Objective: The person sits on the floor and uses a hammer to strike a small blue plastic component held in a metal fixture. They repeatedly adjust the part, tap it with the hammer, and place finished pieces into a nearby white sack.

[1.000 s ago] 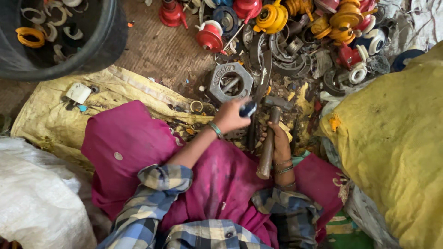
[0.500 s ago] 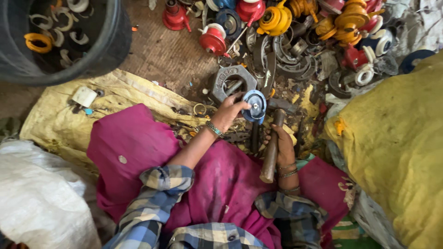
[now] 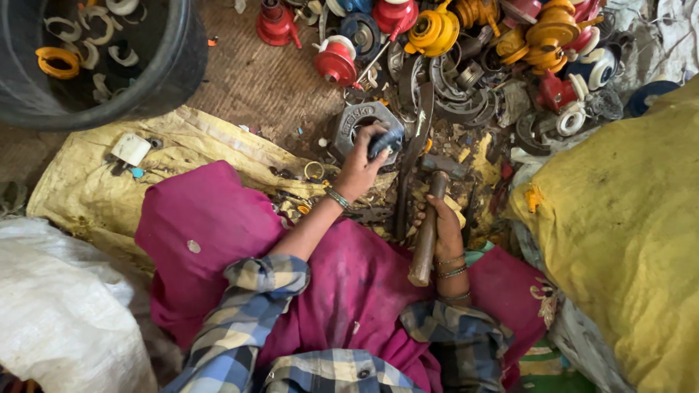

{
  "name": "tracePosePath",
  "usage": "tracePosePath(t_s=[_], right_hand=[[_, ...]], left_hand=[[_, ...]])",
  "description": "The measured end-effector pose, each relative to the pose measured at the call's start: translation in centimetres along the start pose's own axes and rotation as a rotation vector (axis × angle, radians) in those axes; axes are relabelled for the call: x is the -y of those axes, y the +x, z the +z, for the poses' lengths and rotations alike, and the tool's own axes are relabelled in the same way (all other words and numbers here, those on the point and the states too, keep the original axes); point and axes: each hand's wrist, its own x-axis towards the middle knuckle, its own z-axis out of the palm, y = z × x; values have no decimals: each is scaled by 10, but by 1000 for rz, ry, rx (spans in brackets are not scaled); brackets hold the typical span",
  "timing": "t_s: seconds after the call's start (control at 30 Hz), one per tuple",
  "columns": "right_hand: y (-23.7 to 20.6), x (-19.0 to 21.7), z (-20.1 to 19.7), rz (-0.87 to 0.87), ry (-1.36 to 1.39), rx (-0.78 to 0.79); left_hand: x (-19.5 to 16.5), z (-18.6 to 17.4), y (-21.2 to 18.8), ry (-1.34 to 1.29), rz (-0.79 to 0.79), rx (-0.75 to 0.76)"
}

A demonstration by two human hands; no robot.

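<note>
Just above the middle of the frame, the left hand (image 3: pixel 362 164) is clenched around a small dark round part (image 3: pixel 386 142), bluish-black with a dull sheen. Most of it is hidden by the fingers, so its exact shape is hard to tell. The hand holds it over a grey hexagonal metal piece (image 3: pixel 357 120) with a round hole in it, which lies on the floor (image 3: pixel 262 80); whether the part touches it cannot be told.

To the right of centre, the right hand (image 3: pixel 444 229) grips a hammer (image 3: pixel 429 218) by its worn wooden handle, the fingers wrapped around its middle. The grey metal head points toward the top of the frame and sits just beside a long, dark, curved metal bar (image 3: pixel 411 153) that runs up and down between the two hands.

Across the upper right lies a heap of scrap parts (image 3: pixel 495 51), red, yellow and orange caps mixed with grey rings and white pieces. A black tub (image 3: pixel 164 69) in the upper left holds loose white and yellow rings. A yellow sack (image 3: pixel 626 240) fills the right side, a white sack (image 3: pixel 65 313) the lower left, and a flattened yellow bag (image 3: pixel 95 193) lies under the pink cloth (image 3: pixel 211 233) over the person's lap.
</note>
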Motion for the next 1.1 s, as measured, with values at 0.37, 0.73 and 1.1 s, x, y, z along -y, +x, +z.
tracePosePath(t_s=[0.37,0.73,1.1], right_hand=[[-4,0,3,-62,-8,-7],[-6,2,7,-44,26,-8],[-8,6,6,48,285,57]], left_hand=[[-37,-24,12,642,-238,208],[-25,-9,5,522,-44,170],[-1,0,-8,888,5,239]])
